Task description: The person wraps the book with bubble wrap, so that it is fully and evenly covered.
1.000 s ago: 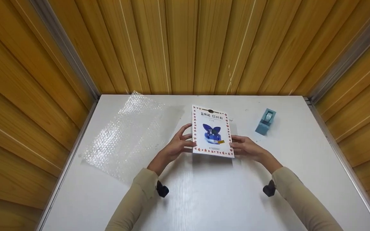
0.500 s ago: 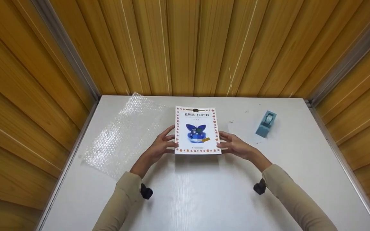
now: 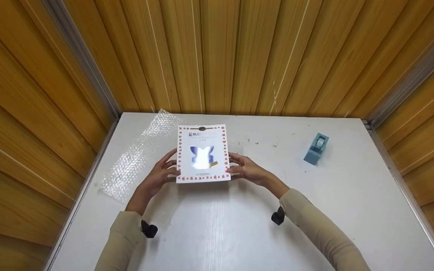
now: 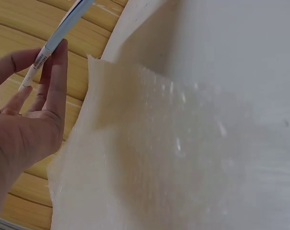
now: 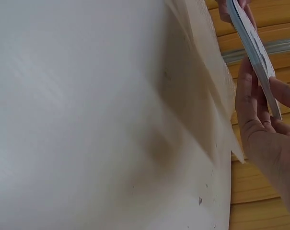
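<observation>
A white book (image 3: 202,141) with a red leaf border and a blue butterfly picture is held above the table, cover up, with glare on its middle. My left hand (image 3: 159,174) grips its left edge, thumb on the cover and fingers beneath. On the opposite edge my right hand (image 3: 250,170) pinches it the same way. The left wrist view shows the book's spine (image 4: 41,57) between thumb and fingers; page edges (image 5: 252,50) appear in the right wrist view. Below and left lies a sheet of bubble wrap (image 3: 130,162), partly covered by the book and left hand.
A blue tape dispenser (image 3: 316,149) stands on the right part of the white table (image 3: 217,233). Small dark specks lie on the tabletop right of the book. Wood-patterned walls (image 3: 217,56) enclose the table at the back and both sides.
Both hands have carried the book leftward, from mid-table to over the right part of the bubble wrap. The book has turned from slightly slanted to nearly straight. Glare has appeared on its cover.
</observation>
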The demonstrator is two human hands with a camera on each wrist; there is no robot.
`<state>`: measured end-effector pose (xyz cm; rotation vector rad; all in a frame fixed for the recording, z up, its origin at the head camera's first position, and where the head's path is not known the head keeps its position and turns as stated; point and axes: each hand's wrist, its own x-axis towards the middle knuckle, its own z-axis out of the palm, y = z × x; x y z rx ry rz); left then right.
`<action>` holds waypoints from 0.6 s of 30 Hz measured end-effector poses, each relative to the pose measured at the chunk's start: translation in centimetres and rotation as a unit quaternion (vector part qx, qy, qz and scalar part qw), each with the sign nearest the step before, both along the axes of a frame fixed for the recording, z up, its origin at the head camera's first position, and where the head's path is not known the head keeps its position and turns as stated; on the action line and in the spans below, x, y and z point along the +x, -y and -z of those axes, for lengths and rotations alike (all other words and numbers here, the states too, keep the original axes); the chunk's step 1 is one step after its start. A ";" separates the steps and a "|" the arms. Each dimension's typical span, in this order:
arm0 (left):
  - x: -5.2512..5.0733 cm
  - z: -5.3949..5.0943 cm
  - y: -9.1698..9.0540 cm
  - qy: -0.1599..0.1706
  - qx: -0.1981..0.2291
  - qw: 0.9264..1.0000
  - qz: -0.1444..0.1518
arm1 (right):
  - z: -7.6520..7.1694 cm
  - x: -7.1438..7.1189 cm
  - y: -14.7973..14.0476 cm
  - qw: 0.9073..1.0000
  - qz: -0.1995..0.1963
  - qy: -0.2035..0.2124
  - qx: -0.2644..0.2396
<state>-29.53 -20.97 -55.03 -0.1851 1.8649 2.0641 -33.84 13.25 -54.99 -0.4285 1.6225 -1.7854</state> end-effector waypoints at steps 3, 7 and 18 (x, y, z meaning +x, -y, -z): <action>0.3 0.3 1.5 0.002 -0.005 1.000 -0.012 | 0.3 0.0 1.4 1.000 -0.002 0.000 -0.010; 0.8 0.7 3.0 0.005 -0.010 1.000 -0.018 | 0.7 0.1 3.1 1.000 0.001 0.002 -0.008; 0.2 0.4 6.6 -0.007 -0.037 0.998 -0.046 | 0.4 -0.9 8.1 0.999 0.044 0.015 0.009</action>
